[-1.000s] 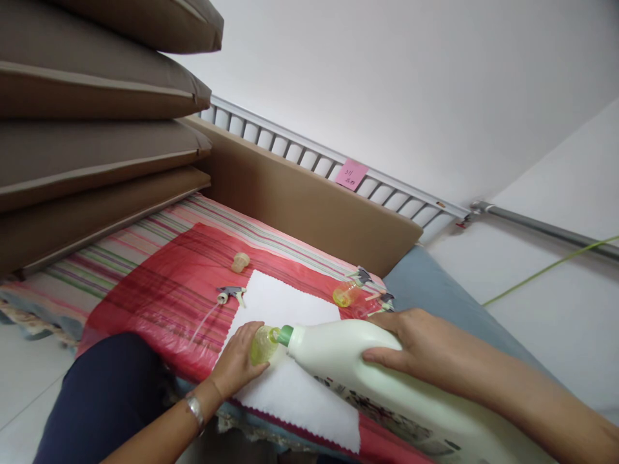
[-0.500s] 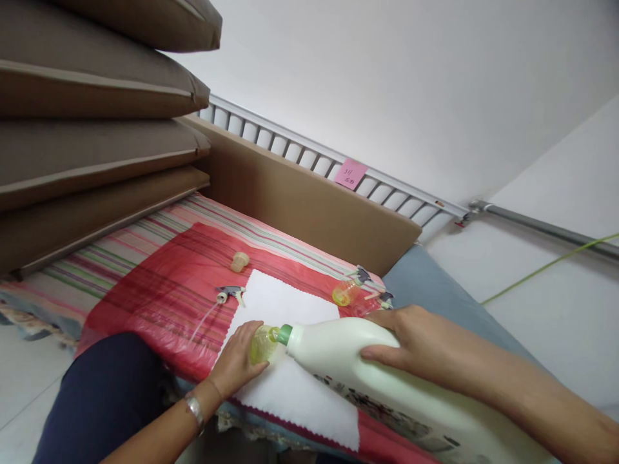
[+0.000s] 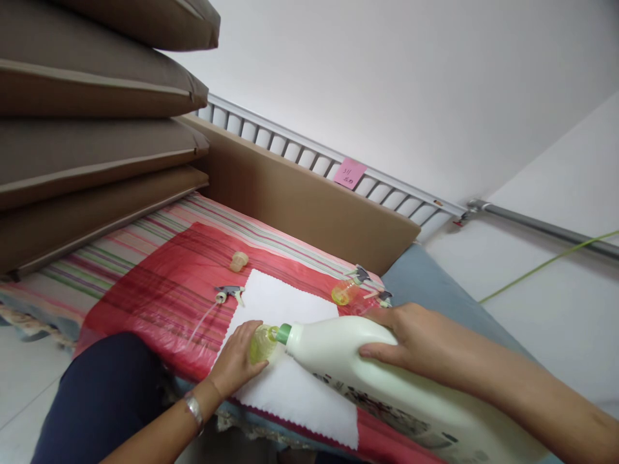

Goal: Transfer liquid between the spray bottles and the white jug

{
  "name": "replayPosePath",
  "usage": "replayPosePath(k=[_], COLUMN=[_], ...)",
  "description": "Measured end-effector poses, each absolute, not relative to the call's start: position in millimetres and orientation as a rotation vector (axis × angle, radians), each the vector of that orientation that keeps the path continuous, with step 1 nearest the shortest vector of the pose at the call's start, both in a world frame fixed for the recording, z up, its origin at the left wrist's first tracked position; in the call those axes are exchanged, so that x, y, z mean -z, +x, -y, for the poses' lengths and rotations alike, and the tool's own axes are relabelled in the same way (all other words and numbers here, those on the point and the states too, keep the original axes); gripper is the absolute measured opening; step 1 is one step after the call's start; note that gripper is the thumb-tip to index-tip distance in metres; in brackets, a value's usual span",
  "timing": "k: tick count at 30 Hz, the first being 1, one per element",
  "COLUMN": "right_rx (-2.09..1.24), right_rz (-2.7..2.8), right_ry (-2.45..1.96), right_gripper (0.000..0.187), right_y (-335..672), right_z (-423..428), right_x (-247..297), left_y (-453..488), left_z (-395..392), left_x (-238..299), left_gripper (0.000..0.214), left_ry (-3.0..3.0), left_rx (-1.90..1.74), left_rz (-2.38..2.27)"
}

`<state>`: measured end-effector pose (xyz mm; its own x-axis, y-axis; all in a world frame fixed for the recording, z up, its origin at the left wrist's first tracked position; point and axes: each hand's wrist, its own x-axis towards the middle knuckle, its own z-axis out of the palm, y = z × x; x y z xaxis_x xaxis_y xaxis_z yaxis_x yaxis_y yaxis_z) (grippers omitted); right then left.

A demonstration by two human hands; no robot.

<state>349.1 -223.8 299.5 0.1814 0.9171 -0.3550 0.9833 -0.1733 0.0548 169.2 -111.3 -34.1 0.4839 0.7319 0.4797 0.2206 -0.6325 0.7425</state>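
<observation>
My left hand (image 3: pixel 242 353) is wrapped round a small clear spray bottle (image 3: pixel 262 344) that has no spray head on it and holds yellow-green liquid. A large pale-green jug (image 3: pixel 348 345) lies tilted, its green spout (image 3: pixel 284 334) at the small bottle's mouth. My right hand (image 3: pixel 406 338) grips the jug from above; part of its fingers is hidden behind it. Under both bottles lies a white cloth (image 3: pixel 309 393) with a zigzag edge. A loose trigger spray head (image 3: pixel 227 294) with a thin tube rests left of the cloth.
A translucent cap (image 3: pixel 238 261) sits on the red plastic sheet (image 3: pixel 159 283). Another spray bottle (image 3: pixel 344 292) with yellow liquid stands behind the jug, beside a second spray head (image 3: pixel 384 298). Brown cushions (image 3: pixel 97 148) are stacked at left. A brown board (image 3: pixel 304 193) leans against the radiator (image 3: pixel 271 138).
Almost nothing has changed. The jug's spout stays at the small bottle's mouth, and both hands keep their grip; the view has shifted very slightly.
</observation>
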Motion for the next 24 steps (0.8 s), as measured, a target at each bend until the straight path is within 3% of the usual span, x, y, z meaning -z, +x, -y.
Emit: replayPosePath(k=[24], right_rx=[0.33], right_rz=[-1.825], right_ry=[2.192], right_gripper=[0.036], right_y=[353.6], right_z=[223.0], right_x=[-300.2], left_y=[169.2], left_z=[111.9], left_x=[33.8], left_gripper=[0.068], left_ry=[2.164], left_rx=[-1.051], left_rz=[-0.78])
